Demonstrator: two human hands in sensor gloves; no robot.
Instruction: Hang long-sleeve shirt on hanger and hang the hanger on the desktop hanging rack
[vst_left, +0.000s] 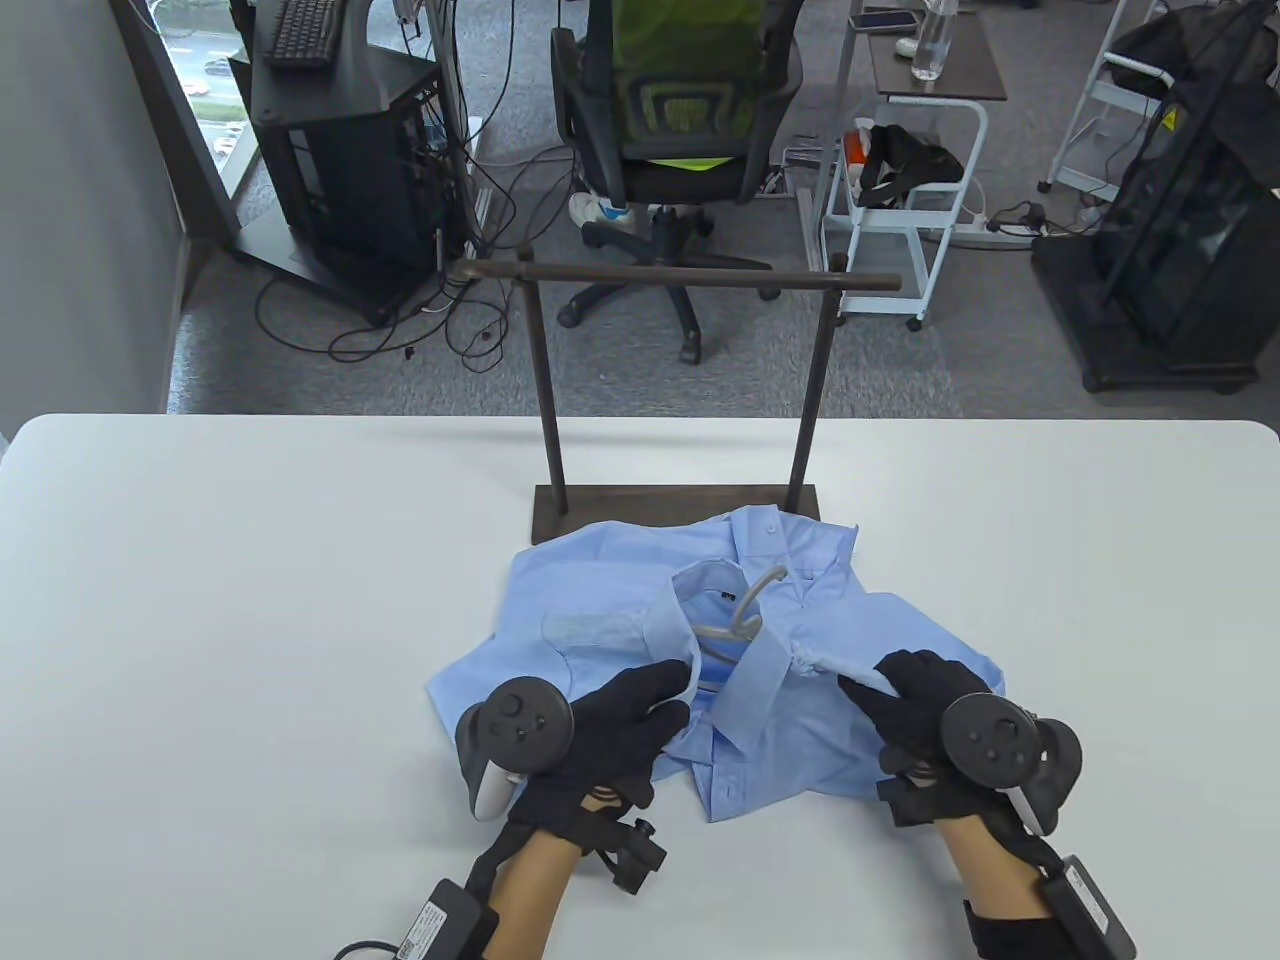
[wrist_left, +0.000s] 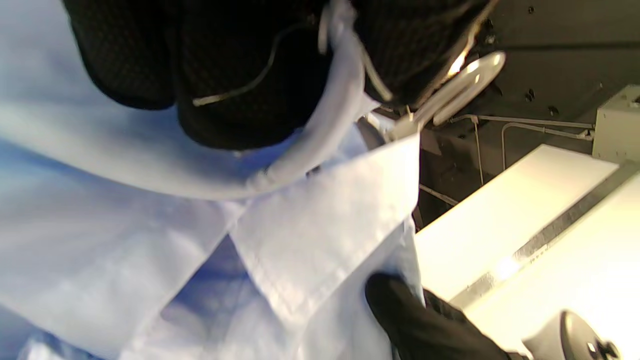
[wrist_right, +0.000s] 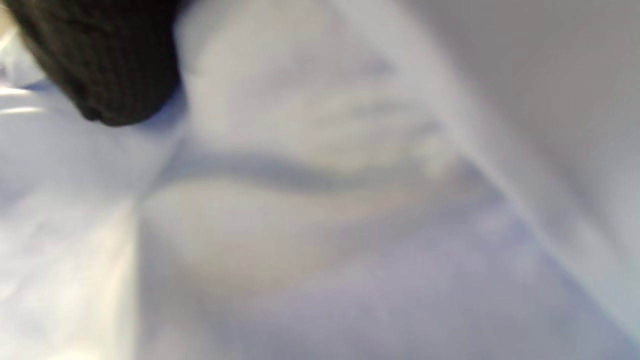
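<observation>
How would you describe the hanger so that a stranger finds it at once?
Find the dark rack standing on the white table. In front of its base lies a crumpled blue shirt. The hanger is the pale grey hook poking out of the collar, the only hard curved piece among soft cloth.

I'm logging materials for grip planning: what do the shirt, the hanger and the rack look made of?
Shirt: thin woven fabric, likely cotton blend, matte light blue; it creases and folds softly. Hanger: probably smooth grey plastic, with a slight sheen on its hook. Rack: dark brown, matte, thin rigid bars, seemingly metal, though painted wood is possible.
</observation>
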